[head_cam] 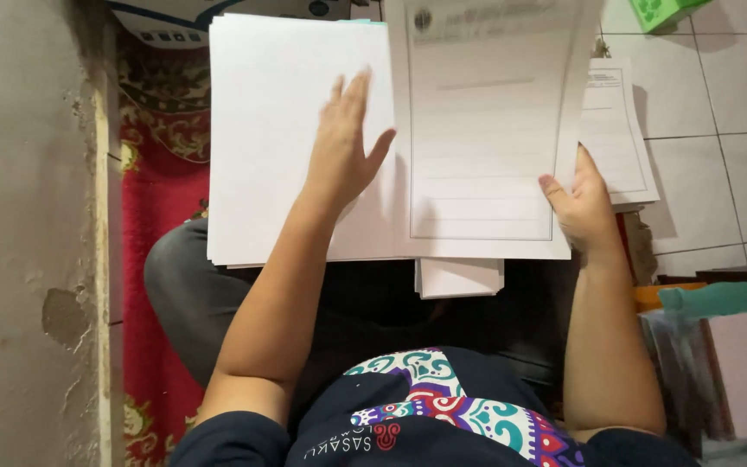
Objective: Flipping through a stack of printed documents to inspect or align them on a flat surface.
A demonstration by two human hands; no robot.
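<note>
My left hand (343, 147) lies flat, fingers spread, on a stack of blank white paper (278, 130) resting over my left knee. My right hand (583, 199) holds the lower right edge of a single printed sheet with a ruled frame (482, 130), thumb on top, the sheet lifted and tilted over my lap. Under that sheet a smaller pile of white paper (460, 278) sticks out toward me. Another printed sheet (620, 130) lies on the floor behind my right hand.
A grey wall (23, 233) runs along the left, with a red patterned rug (153, 216) beside it. White floor tiles (728, 112) lie at the right. Books and folders (728, 363) are stacked at the lower right. A green object (663, 10) sits at the top right.
</note>
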